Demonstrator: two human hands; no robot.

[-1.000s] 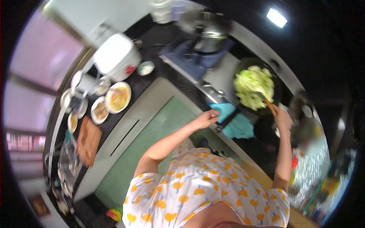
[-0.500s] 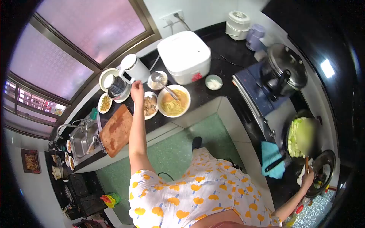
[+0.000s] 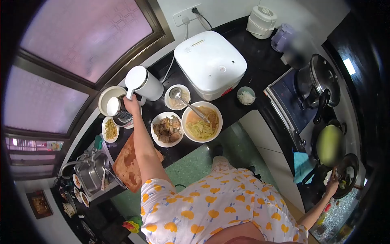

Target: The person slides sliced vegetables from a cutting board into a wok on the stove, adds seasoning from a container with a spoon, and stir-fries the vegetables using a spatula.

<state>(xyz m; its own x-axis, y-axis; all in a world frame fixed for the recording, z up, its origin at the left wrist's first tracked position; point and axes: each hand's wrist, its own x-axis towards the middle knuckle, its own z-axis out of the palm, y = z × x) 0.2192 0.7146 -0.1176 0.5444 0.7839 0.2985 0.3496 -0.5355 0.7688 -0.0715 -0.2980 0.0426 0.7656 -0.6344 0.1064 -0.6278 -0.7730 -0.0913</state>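
My left hand point(image 3: 131, 106) reaches to the back of the counter, beside the handle of a white electric kettle point(image 3: 151, 87). It is at the right side of a dark jar with a white lid point(image 3: 114, 107); its fingertips are partly hidden. At the far right, my right hand point(image 3: 332, 186) is closed round the brown handle of a utensil, probably a spatula, whose head is lost in the wok. Pale green vegetables point(image 3: 330, 144), partly blurred, fill the wok point(image 3: 316, 142). A black pan lid point(image 3: 350, 173) lies beside that hand.
Bowls of noodle-like food point(image 3: 202, 136) and browned pieces point(image 3: 167, 132) stand near the counter edge. A white rice cooker point(image 3: 211, 61) is behind. A cutting board point(image 3: 128, 162) lies by the sink point(image 3: 91, 173). A pot point(image 3: 331, 79) sits on the stove; a blue cloth point(image 3: 302, 162) hangs nearby.
The view has shifted closer to the counter. My left hand has moved left, nearer the white-lidded jar. My right hand stays at the wok, holding the brown handle.
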